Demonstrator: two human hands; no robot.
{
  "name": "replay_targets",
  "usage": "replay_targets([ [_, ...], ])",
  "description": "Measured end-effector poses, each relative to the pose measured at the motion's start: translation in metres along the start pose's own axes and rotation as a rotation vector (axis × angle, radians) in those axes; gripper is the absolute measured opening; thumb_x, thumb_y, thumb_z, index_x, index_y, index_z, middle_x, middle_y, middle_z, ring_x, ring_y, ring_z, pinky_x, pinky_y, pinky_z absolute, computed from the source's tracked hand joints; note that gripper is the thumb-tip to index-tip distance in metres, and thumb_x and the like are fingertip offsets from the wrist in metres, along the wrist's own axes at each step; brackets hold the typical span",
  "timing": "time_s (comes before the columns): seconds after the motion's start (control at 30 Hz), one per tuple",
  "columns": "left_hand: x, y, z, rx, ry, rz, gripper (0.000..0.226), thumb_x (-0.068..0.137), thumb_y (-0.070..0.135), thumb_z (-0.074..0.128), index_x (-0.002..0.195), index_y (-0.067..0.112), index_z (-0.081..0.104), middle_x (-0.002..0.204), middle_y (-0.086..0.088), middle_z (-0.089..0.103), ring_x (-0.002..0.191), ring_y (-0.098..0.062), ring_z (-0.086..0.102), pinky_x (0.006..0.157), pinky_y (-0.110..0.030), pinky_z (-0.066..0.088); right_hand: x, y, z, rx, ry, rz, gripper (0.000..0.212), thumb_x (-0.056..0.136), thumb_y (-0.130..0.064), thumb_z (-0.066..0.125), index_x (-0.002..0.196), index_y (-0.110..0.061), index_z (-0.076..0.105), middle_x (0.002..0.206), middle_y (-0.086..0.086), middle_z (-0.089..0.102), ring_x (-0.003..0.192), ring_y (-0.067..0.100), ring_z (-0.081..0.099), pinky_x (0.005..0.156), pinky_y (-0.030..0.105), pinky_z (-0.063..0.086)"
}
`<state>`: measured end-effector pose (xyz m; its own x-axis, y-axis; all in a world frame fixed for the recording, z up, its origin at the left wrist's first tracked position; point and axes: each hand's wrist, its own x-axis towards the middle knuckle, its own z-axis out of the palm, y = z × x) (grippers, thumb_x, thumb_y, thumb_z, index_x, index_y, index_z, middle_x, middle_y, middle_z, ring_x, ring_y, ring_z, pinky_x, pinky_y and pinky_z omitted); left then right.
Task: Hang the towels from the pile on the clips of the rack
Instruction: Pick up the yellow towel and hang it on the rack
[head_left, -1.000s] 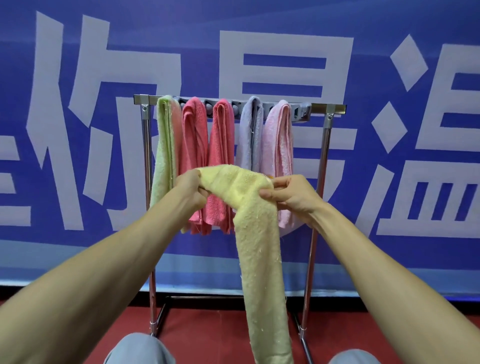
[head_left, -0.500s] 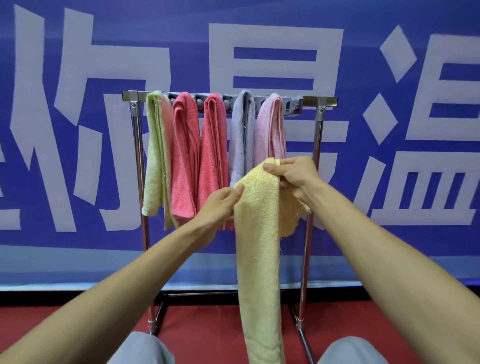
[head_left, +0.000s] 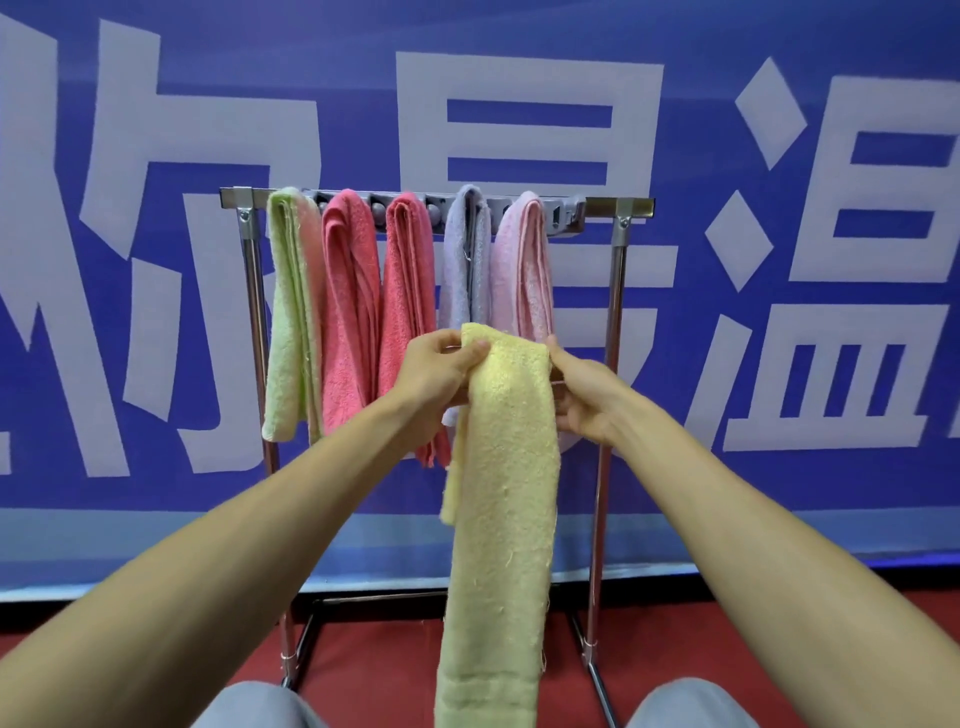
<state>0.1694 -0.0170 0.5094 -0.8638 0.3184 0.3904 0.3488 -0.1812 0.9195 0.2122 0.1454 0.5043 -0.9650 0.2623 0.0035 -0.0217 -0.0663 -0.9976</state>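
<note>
Towels already fill most of the chrome-framed rack (head_left: 618, 322) by the blue banner wall (head_left: 779, 364) — five hang in folded strips from the grey clip bar (head_left: 563, 215) along its top rail. From left to right they are a pale green terry towel (head_left: 288, 322), a coral pink terry towel (head_left: 345, 312), a second coral pink towel (head_left: 408, 301), a lilac-grey towel (head_left: 465, 260) and a light pink towel (head_left: 522, 270).

The sixth, a pale yellow terry towel (head_left: 501, 493), is not yet on the rack. It hangs lengthwise in a long folded band, its upper end held up in front of the lower halves of the lilac-grey and light pink towels, well below the clip bar. The left hand (head_left: 434, 371) has its grip closed on the upper left edge, thumb lying over the cloth. The right hand (head_left: 584, 395) is closed on the upper right edge, fingers curled behind it.

One clip at the right end of the bar looks free, just past the light pink towel — that seems the likely place for this one. So the job appears nearly done: five up, one in hand and still to be raised and clipped. The pile itself is out of view, so I cannot tell whether more towels wait.
</note>
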Motion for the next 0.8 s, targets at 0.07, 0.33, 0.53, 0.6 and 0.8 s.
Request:
replay_targets([
  [0.07, 0.005, 0.004, -0.002, -0.04, 0.033, -0.047, 0.009, 0.092, 0.01, 0.06, 0.091, 0.001, 0.061, 0.06, -0.003, 0.042, 0.042, -0.008, 0.039, 0.043, -0.023, 0.034, -0.004, 0.006, 0.0, -0.046, -0.114, 0.055, 0.058, 0.092, -0.066, 0.032, 0.07, -0.017, 0.053, 0.056, 0.001, 0.051, 0.05, 0.014, 0.05, 0.056, 0.026, 0.044],
  [0.33, 0.019, 0.014, -0.028, -0.259, 0.292, -0.278, 0.014, 0.086, 0.001, 0.065, 0.073, 0.002, 0.058, 0.065, -0.005, 0.048, 0.051, -0.012, 0.047, 0.036, -0.016, 0.043, -0.008, 0.003, 0.009, -0.016, -0.227, -0.06, 0.032, 0.085, -0.028, 0.069, 0.108, -0.005, 0.068, 0.084, 0.002, 0.064, 0.074, 0.013, 0.058, 0.065, 0.029, 0.044],
  [0.53, 0.023, 0.013, -0.039, -0.331, 0.335, -0.357, 0.018, 0.087, -0.001, 0.063, 0.07, 0.003, 0.059, 0.05, -0.002, 0.05, 0.044, -0.007, 0.049, 0.049, -0.018, 0.048, -0.011, 0.0, 0.019, 0.018, -0.32, 0.132, 0.011, 0.086, -0.015, 0.066, 0.093, -0.008, 0.061, 0.049, -0.004, 0.047, 0.039, 0.003, 0.045, 0.058, 0.02, 0.052],
  [0.6, 0.022, 0.015, -0.04, -0.365, 0.345, -0.376, 0.019, 0.087, -0.001, 0.062, 0.07, 0.003, 0.057, 0.039, 0.0, 0.048, 0.033, -0.005, 0.047, 0.044, -0.017, 0.048, -0.015, -0.002, 0.024, 0.014, -0.331, 0.121, 0.008, 0.09, -0.014, 0.062, 0.093, -0.007, 0.06, 0.051, -0.004, 0.056, 0.039, 0.003, 0.052, 0.059, 0.021, 0.05],
  [0.8, 0.022, 0.016, -0.049, -0.451, 0.316, -0.419, 0.01, 0.087, -0.001, 0.063, 0.077, -0.002, 0.06, 0.054, -0.004, 0.055, 0.038, -0.007, 0.053, 0.053, -0.019, 0.054, -0.01, -0.008, 0.033, 0.077, -0.209, -0.028, 0.019, 0.088, -0.011, 0.065, 0.106, -0.004, 0.065, 0.088, 0.007, 0.067, 0.082, 0.017, 0.063, 0.089, 0.033, 0.051],
])
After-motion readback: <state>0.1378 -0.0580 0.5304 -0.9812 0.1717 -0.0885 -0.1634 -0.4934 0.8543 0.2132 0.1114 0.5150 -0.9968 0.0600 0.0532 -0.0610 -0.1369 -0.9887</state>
